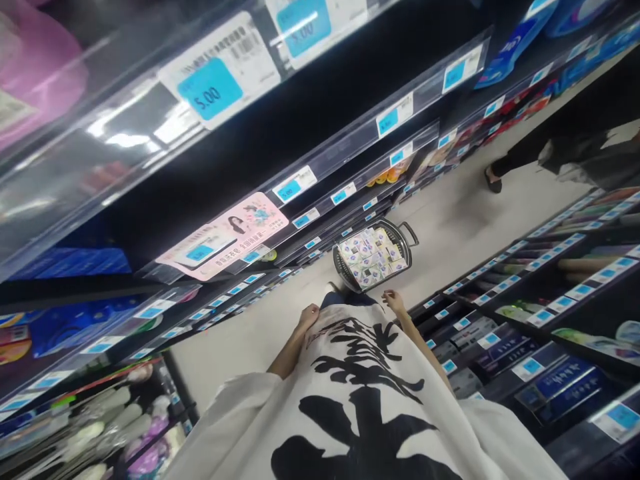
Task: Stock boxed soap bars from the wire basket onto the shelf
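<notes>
My left hand [309, 315] hangs beside the hem of my white shirt [345, 400], its fingers loosely curled and nothing visible in them. On the other side of the shirt, my right hand [393, 301] hangs with its fingers bent and a little apart, holding nothing that I can see. A dark shopping basket [411, 257] sits on the floor just beyond my feet, close to both hands but apart from them. White packs [373, 255] with purple and yellow print fill it, and its handle [411, 233] points away from me.
Tall shelves with blue price tags [210, 89] run along the left, and a pink sign [225, 237] sticks out from them. Lower shelves with blue boxes [560, 390] line the right. Farther along the pale aisle floor [450, 223], another person's shoe [493, 180] and dark trouser leg show.
</notes>
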The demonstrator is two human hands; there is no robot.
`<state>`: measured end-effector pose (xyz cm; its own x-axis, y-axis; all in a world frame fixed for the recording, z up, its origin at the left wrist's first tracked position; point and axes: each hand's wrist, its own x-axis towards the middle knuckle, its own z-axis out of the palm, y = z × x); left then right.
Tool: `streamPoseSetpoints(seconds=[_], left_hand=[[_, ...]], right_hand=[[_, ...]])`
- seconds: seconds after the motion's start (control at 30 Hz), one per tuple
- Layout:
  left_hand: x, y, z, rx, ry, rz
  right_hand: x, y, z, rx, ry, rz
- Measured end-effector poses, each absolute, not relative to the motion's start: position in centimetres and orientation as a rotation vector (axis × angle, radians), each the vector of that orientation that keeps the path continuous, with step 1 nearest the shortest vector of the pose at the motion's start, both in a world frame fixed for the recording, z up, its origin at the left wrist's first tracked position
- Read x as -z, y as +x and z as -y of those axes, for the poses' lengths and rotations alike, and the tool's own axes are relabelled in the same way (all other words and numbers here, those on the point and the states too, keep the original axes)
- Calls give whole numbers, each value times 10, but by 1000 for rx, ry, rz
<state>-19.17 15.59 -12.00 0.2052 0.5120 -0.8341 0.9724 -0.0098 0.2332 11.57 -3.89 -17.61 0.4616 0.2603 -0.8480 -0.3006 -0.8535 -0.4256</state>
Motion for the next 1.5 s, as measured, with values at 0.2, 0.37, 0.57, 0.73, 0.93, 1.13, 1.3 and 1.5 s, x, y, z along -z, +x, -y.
streamPoseSetpoints(seconds=[0.2,0.37,0.57,0.73,0.93,1.13,1.3,1.5], left_hand=[[128,-199,-147,749,1582,-1437],[133,-210,-131,798,1571,-1494],[129,-240,-114,750,1526,-1537],[135,-261,-101,673,1474,-1594],[146,-281,-91,661,1401,-1699],[147,-295,-91,710,1390,-1735],[143,-295,-98,759,1405,-1697],[142,-285,-112,772,1415,-1682]], right_hand=[[200,105,22,-1400,-2259,22],[227,111,19,-1365,-2322,52],[273,125,18,-1329,-2403,24],[322,127,8,-1246,-2494,-7],[369,116,-38,-1195,-2607,-136],[389,105,-76,-1279,-2757,-285],[400,106,-70,-1250,-2807,-109],[393,110,-51,-1181,-2832,187]])
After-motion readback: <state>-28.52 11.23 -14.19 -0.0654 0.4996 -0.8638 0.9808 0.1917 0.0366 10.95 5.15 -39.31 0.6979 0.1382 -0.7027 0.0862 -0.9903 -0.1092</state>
